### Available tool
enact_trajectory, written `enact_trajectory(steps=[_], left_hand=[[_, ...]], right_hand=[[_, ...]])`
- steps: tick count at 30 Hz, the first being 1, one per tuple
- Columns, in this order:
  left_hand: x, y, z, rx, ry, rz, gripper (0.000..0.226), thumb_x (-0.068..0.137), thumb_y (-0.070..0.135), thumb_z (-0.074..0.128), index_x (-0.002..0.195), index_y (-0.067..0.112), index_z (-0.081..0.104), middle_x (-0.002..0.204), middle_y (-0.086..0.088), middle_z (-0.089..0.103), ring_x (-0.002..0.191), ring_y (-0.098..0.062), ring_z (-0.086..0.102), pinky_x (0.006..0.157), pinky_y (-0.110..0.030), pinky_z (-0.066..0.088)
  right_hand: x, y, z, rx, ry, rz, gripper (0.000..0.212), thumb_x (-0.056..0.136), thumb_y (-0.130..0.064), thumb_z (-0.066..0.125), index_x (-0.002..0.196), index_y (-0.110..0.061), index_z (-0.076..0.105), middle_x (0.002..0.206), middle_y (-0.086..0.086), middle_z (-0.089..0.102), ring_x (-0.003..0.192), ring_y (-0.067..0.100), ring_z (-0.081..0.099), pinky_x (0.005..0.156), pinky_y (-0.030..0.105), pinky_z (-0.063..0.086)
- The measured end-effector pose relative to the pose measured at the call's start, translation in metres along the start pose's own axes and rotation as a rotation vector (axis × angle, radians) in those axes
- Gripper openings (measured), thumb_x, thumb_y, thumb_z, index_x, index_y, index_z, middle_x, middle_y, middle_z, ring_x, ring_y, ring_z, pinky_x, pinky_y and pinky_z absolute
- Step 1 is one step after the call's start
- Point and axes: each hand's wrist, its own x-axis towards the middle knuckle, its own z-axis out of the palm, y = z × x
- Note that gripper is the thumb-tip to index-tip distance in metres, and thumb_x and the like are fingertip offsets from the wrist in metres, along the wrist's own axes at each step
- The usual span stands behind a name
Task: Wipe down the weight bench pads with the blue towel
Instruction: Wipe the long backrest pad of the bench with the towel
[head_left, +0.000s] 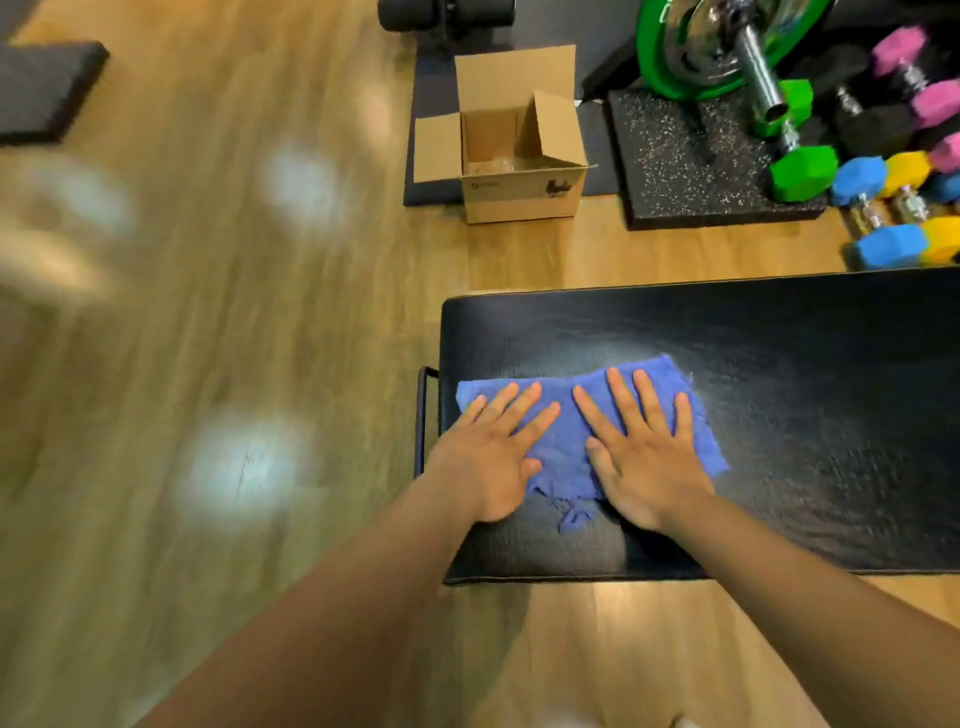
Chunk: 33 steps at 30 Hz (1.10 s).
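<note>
A black padded weight bench runs from the centre to the right edge of the head view. The blue towel lies spread flat on the pad near its left end. My left hand presses on the towel's left part with fingers straight and spread. My right hand presses flat on the towel's right part the same way. A frayed strip of the towel hangs loose between my wrists.
An open cardboard box stands on the wooden floor beyond the bench. At the back right are a speckled rubber mat, a green weight plate on a bar and several coloured dumbbells. A black metal bench frame sticks out left.
</note>
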Motion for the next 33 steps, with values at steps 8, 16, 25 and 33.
enact_trajectory(steps=[8,16,25,33], left_hand=[[0.053,-0.045,-0.036,0.138,-0.072,0.156,0.066,0.096,0.031,0.029,0.15,0.028,-0.009,0.158,0.0,-0.019,0.145,-0.02,-0.018,0.118,-0.044,-0.007],[0.091,-0.053,-0.052,0.331,-0.045,0.279,0.082,0.091,0.027,0.035,0.142,0.012,-0.027,0.153,-0.012,-0.029,0.137,-0.03,-0.032,0.116,-0.05,-0.011],[0.107,-0.027,-0.063,0.496,-0.109,0.276,0.092,0.092,0.021,0.046,0.131,-0.013,-0.03,0.138,-0.037,-0.035,0.128,-0.056,-0.031,0.107,-0.062,-0.012],[0.113,-0.125,-0.066,0.477,0.011,0.911,0.072,0.081,0.021,0.031,0.145,-0.006,0.015,0.152,-0.031,0.017,0.143,-0.044,0.004,0.114,-0.058,0.014]], right_hand=[[0.037,-0.013,-0.012,0.054,0.037,0.14,0.064,0.081,-0.05,-0.011,0.144,-0.044,-0.018,0.157,-0.003,-0.023,0.141,0.024,-0.027,0.11,0.056,-0.018],[0.064,-0.029,-0.019,0.145,0.073,0.356,0.059,0.086,-0.047,-0.005,0.144,-0.044,-0.015,0.153,-0.007,-0.028,0.142,0.023,-0.026,0.108,0.055,-0.022],[0.07,-0.048,-0.017,0.223,0.178,0.559,0.056,0.092,-0.041,0.026,0.147,-0.034,0.026,0.157,0.003,0.023,0.144,0.027,0.009,0.112,0.058,0.001],[0.076,-0.165,-0.009,0.359,0.283,1.075,0.056,0.094,-0.04,0.027,0.149,-0.03,0.022,0.158,0.009,0.017,0.146,0.031,0.01,0.114,0.057,0.008]])
